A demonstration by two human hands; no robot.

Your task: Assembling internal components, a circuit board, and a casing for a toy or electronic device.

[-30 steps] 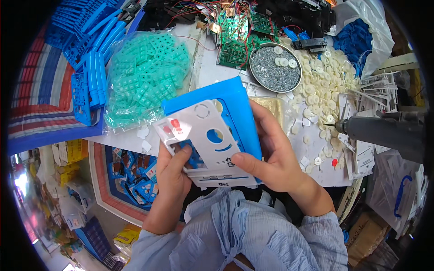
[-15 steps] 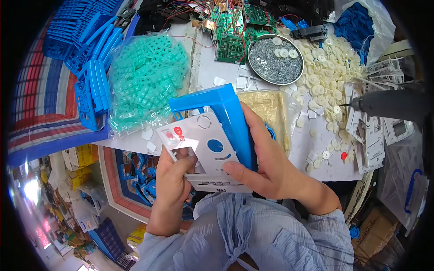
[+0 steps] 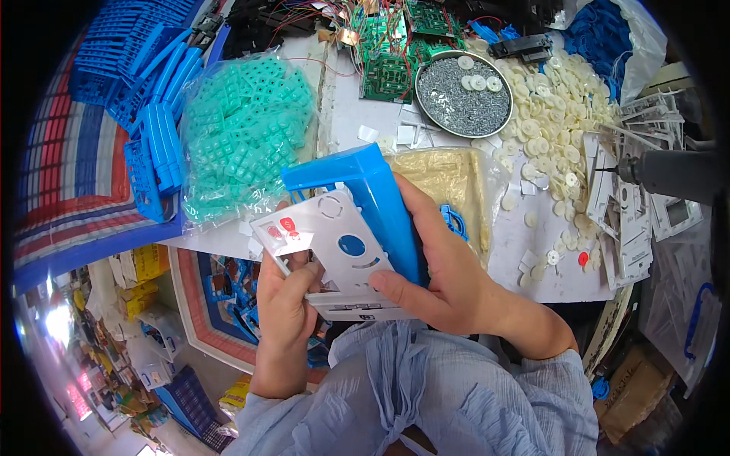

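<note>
A white plastic front panel [image 3: 346, 277] and a blue plastic housing [image 3: 391, 216] are held together above the table's near edge, tilted. The panel has a round hole, a rectangular cutout and small red marks, and it lies over the near side of the housing. My left hand [image 3: 285, 300] is closed on the panel's left part, thumb at the cutout, its other fingers hidden behind. With its thumb pressing the panel's right edge, my right hand [image 3: 452, 285] wraps its fingers round the blue housing. The housing's inside is mostly hidden by the panel.
A bag of mint-green button pads [image 3: 251, 140] lies at left, beside stacked blue casings [image 3: 160, 144]. Behind are green circuit boards [image 3: 386, 76] and a round tray of screws [image 3: 449, 102]. At right are cream discs [image 3: 551, 137], a dark powered driver [image 3: 669, 176] and white frames [image 3: 631, 243].
The panel and housing have shifted slightly left with both hands, the grip unchanged. The background has also moved a little in the view.
</note>
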